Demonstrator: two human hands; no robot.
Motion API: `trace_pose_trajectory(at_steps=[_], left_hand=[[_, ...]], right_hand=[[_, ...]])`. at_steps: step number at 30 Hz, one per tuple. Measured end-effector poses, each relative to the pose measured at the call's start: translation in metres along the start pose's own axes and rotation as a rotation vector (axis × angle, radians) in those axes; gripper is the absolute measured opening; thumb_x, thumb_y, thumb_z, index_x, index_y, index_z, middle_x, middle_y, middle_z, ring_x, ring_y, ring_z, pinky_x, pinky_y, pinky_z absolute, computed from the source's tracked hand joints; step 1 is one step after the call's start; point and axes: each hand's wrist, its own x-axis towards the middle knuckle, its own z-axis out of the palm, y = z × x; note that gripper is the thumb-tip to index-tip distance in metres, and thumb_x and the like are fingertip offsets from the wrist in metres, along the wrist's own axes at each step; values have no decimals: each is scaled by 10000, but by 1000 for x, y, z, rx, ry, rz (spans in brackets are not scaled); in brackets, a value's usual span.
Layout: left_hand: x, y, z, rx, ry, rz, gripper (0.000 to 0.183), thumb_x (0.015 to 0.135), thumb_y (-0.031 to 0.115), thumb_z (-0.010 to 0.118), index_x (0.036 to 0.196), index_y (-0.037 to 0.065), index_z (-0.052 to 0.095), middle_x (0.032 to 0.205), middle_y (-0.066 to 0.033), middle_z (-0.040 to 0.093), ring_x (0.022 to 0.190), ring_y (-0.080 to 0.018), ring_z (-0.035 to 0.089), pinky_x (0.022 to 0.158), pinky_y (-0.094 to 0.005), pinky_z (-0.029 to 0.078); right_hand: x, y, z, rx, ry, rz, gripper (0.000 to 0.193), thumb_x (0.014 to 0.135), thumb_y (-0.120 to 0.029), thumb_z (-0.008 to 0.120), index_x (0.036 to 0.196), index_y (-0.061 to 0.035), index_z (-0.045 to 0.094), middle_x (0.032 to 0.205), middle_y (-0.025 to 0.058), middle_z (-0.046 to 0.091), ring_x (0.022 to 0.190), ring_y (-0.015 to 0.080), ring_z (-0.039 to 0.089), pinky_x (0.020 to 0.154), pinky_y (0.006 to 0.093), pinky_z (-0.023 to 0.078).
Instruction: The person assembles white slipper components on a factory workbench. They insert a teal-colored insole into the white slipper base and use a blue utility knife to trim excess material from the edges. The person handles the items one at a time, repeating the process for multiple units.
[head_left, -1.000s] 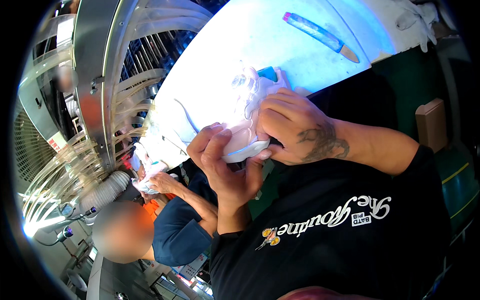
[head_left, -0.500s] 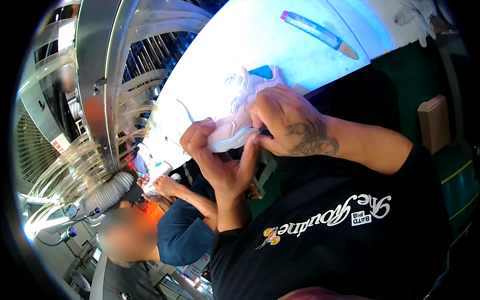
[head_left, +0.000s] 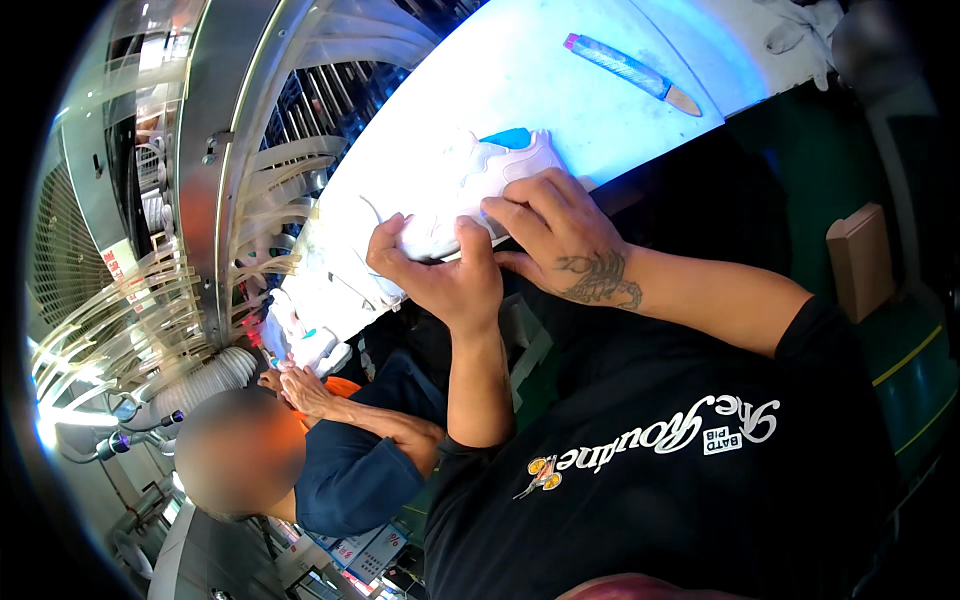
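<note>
- The white shoe [head_left: 490, 176] is over the near edge of the bright white bench [head_left: 430, 125], its toe toward the person's left and its opening, with blue lining, farther away; if the sole rests on the bench, I cannot tell
- The left hand [head_left: 445, 272] is partly closed, with its digits on both sides of the toe, and it has hold of the shoe there
- The right hand [head_left: 555, 232] has bent fingers and touches the near side of the shoe; its thumb is low, near the left hand, and I cannot tell if it grips
- Well apart from both hands, a blue-handled tool [head_left: 632, 75] with pointed tan tip lies on the bench
- White gloves [head_left: 800, 40] lie at the far right of the bench
- At left, a co-worker in dark blue sleeves has hands beside another white shoe [head_left: 316, 352]
</note>
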Motion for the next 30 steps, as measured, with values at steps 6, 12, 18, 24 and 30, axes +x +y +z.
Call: trace_pose_trajectory(at_steps=[6,12,18,24,30], left_hand=[[7,-8,-21,59,-174,84,645,881,142,805,1391,-31,450,1306,-169,447,1228,-301,501,1105,-431,424],[13,-16,-36,-232,-358,-85,843,849,205,942,1458,-13,401,1347,-138,386,1252,-264,497,1065,-412,481],[22,-35,-40,-183,-417,-115,1014,725,252,1059,1462,16,404,1361,-119,379,1268,-258,487,1063,-407,483],[35,-36,-32,31,-379,5,994,708,271,1049,1439,7,430,1366,-137,404,1292,-282,473,1121,-428,424],[29,-13,-4,247,-239,100,905,748,235,952,1431,-34,422,1365,-229,422,1359,-388,404,1184,-515,342]], right_hand=[[-2,1,8,54,16,6,421,789,-181,923,1116,-53,690,1139,115,626,1091,327,626,937,457,540],[25,13,4,-42,-58,-104,327,814,-213,898,978,-76,650,1033,106,641,1006,321,666,848,444,552],[37,24,1,9,-229,-8,312,830,-219,877,997,-94,645,1029,101,659,971,340,699,852,459,574],[51,19,-8,-2,-350,236,436,849,-228,870,1158,-110,585,1056,107,670,987,374,721,858,496,588],[58,17,-11,33,-300,323,520,867,-229,865,1234,-75,529,1152,147,656,1047,416,713,921,522,573]])
